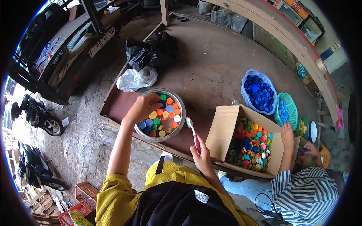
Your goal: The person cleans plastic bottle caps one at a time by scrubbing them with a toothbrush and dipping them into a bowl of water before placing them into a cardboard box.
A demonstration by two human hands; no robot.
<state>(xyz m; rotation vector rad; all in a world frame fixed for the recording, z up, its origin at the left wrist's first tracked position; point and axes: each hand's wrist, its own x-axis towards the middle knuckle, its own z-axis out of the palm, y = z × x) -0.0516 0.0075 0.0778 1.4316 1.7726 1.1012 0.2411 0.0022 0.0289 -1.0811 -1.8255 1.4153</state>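
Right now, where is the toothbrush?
In the head view, the toothbrush is in the right hand, bristle end up, between the round basin on its left and the cardboard box on its right.

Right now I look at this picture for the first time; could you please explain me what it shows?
There is no robot: one camera, worn on a person's head, looks down at their bare hands. The left hand reaches into a round basin of colourful caps; whether it grips one is unclear. The right hand holds a toothbrush. On the wooden table are also a cardboard box of mixed caps, baskets of blue caps, and black and white bags. A co-worker works at right.
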